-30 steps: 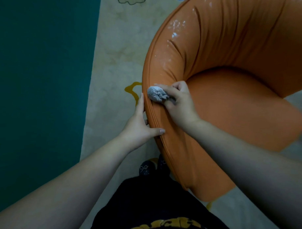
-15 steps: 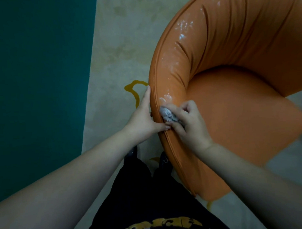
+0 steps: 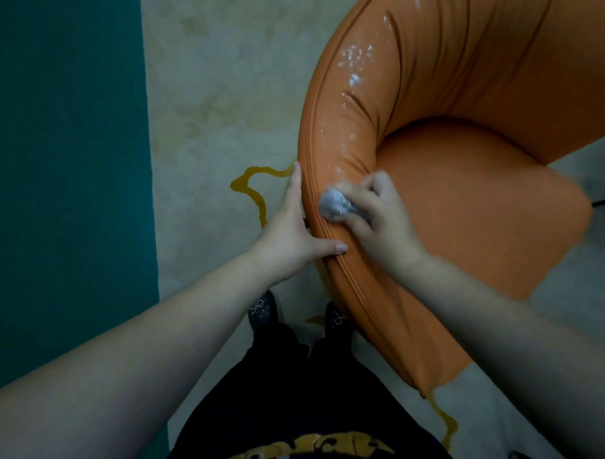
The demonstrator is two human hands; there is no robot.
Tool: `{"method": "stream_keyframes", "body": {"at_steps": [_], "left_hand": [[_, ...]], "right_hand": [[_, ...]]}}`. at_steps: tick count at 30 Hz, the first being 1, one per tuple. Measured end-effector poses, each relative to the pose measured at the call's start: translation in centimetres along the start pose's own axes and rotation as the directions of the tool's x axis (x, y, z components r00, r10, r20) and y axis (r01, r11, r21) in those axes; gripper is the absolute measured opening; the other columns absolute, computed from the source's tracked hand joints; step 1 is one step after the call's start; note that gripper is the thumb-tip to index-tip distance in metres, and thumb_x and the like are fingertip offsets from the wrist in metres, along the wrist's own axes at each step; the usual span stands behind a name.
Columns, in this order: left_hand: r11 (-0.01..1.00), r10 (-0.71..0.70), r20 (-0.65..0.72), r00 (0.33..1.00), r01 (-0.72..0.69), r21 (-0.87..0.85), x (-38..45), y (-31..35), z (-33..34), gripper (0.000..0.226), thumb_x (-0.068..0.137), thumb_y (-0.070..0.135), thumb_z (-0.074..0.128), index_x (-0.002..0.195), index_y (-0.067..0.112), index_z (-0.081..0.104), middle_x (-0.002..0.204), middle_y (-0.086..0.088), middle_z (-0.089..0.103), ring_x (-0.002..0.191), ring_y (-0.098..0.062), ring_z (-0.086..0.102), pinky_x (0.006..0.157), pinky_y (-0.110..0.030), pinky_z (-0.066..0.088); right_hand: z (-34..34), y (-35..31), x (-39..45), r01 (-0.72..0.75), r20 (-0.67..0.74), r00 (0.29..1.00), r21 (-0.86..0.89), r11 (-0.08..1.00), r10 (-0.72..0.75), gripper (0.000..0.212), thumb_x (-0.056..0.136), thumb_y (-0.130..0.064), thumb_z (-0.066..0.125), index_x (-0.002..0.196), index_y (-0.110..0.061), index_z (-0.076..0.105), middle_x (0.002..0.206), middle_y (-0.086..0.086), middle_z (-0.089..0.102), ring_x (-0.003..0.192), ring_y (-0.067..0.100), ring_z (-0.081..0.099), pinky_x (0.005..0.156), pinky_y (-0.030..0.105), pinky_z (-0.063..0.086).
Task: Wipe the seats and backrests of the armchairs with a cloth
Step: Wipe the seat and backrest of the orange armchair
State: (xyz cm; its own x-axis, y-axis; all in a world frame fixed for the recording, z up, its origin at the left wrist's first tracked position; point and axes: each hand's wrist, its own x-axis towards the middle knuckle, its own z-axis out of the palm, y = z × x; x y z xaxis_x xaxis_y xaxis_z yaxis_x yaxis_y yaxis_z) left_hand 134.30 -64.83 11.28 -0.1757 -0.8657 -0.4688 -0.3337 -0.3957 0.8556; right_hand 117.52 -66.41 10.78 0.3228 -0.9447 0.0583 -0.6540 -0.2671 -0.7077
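An orange armchair [image 3: 471, 202] with a curved backrest fills the right of the head view. White wet streaks shine on the backrest's inner face above my hands. My right hand [image 3: 379, 223] grips a small crumpled grey-white cloth [image 3: 333, 204] and presses it on the top of the backrest near its rim. My left hand [image 3: 289, 236] holds that rim from the outside, fingers flat along the outer side and thumb hooked over the piped edge, just below the cloth.
A beige rug [image 3: 221, 105] with yellow outlines lies under the chair. Teal floor [image 3: 62, 169] runs down the left. My black-clad legs and dark shoes [image 3: 262, 308] stand close against the chair's outer side.
My right hand and the cloth slid down the rim toward me, then back up a little. My left hand has kept its hold on the rim.
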Motion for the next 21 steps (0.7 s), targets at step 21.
{"method": "stream_keyframes", "body": {"at_steps": [21], "left_hand": [[0.993,0.111,0.167,0.98,-0.104,-0.052,6.4,1.8,-4.6,0.137,0.06,0.009,0.09,0.153,0.023,-0.01,0.159,0.002,0.016,0.129,0.008,0.035,0.097,-0.025,0.049]], "right_hand": [[1.2,-0.7,5.8,-0.111,-0.232,0.966,0.017,0.994,0.112,0.043,0.081,-0.007,0.063,0.123,-0.017,0.064,0.094,0.007,0.039,0.088,0.022,0.046,0.081,0.033,0.042]]}}
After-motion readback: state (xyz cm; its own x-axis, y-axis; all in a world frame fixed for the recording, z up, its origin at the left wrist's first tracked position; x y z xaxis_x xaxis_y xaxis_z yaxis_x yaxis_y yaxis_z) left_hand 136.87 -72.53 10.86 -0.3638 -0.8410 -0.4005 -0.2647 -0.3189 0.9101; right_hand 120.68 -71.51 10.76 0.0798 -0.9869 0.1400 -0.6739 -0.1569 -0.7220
